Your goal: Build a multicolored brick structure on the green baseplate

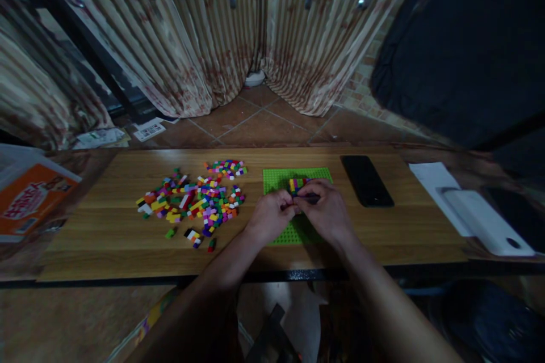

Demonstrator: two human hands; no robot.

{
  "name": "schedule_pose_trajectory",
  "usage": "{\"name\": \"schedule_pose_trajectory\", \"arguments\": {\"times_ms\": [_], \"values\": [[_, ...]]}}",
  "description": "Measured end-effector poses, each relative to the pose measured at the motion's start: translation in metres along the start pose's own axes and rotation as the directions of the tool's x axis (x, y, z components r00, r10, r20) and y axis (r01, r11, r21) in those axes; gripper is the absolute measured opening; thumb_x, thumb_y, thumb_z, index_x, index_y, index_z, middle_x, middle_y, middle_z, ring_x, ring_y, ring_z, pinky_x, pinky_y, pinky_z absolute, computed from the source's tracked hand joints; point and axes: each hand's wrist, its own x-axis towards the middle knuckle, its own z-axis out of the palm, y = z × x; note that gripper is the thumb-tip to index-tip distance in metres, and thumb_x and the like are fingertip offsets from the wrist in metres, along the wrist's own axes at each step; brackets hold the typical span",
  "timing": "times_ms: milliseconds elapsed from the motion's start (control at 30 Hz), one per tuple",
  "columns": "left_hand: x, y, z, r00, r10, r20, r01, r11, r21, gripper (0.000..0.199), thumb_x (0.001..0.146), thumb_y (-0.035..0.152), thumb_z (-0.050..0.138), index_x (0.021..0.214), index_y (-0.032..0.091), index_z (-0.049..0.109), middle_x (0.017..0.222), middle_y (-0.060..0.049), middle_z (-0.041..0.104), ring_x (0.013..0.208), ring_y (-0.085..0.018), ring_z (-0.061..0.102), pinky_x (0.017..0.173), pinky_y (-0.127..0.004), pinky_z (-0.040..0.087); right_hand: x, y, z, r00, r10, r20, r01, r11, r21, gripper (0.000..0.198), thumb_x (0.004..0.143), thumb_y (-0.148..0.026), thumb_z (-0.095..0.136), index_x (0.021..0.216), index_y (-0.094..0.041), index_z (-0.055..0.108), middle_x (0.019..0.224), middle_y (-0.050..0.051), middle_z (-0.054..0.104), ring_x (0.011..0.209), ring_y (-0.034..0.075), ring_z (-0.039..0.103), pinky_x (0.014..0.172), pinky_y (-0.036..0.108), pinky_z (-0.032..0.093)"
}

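Note:
Both hands meet over a green studded baseplate point(276, 177) on the wooden table. My left hand point(270, 215) is closed, thumb and fingertips pinched at a small dark building brick that the fingers mostly hide. My right hand point(326, 207) is closed as well, its fingertips pressed against the same spot from the right. Just beyond the fingertips, a small cluster of yellow and purple-pink bricks point(297, 184) stands on the baseplate, partly covered by my right hand. Left of the plate lies a loose spread of many-coloured bricks point(208, 198).
A black phone point(367, 180) lies right of the baseplate. Beyond the table's right end are white paper point(434, 173) and a white device point(487, 221). A plastic tub with an orange label point(32, 198) stands at the left. Striped curtains point(183, 39) hang behind.

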Motion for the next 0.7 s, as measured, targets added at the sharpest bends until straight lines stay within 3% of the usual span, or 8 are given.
{"name": "schedule_pose_trajectory", "arguments": {"times_ms": [233,400,567,700], "values": [[0.001,0.003,0.0,0.999,-0.032,0.005,0.032,0.999,0.021,0.012,0.076,0.015,0.06,0.066,0.017,0.055,0.059,0.005,0.055,0.056,-0.009,0.05,0.054,-0.021,0.037,0.0,0.002,0.001,1.0,-0.019,0.009,0.019,1.0,0.005,0.004,0.07,-0.025,0.066,0.071,-0.022,0.069,0.088,0.005,0.064,0.092,0.024,0.059,0.085,0.041,0.046],[0.0,-0.001,-0.007,0.999,0.02,0.045,-0.022,0.999,0.029,0.012,0.074,0.023,0.068,0.07,0.017,0.058,0.064,0.004,0.058,0.061,-0.01,0.053,0.057,-0.021,0.04,-0.001,0.007,-0.002,0.999,-0.046,-0.015,0.047,0.991,0.126,0.012,0.076,-0.031,0.062,0.072,-0.021,0.068,0.088,0.005,0.066,0.09,0.022,0.061,0.086,0.038,0.045],[-0.001,-0.007,-0.027,0.996,0.027,0.088,-0.03,0.999,0.023,0.008,0.077,0.025,0.064,0.076,0.017,0.061,0.066,0.003,0.06,0.062,-0.011,0.055,0.058,-0.022,0.042,-0.001,0.009,-0.006,0.995,0.042,-0.085,-0.026,0.984,0.173,0.017,0.08,-0.034,0.06,0.079,-0.02,0.07,0.086,0.005,0.068,0.084,0.021,0.063,0.08,0.036,0.047],[0.003,-0.009,-0.051,0.999,0.051,-0.002,-0.051,0.999,-0.021,0.009,0.081,0.022,0.056,0.076,0.016,0.06,0.068,0.001,0.062,0.064,-0.011,0.057,0.062,-0.023,0.044,0.001,0.01,-0.009,0.989,0.05,-0.137,-0.032,0.991,0.132,0.021,0.08,-0.038,0.059,0.079,-0.019,0.07,0.086,0.006,0.069,0.084,0.021,0.063,0.08,0.035,0.047]]}}
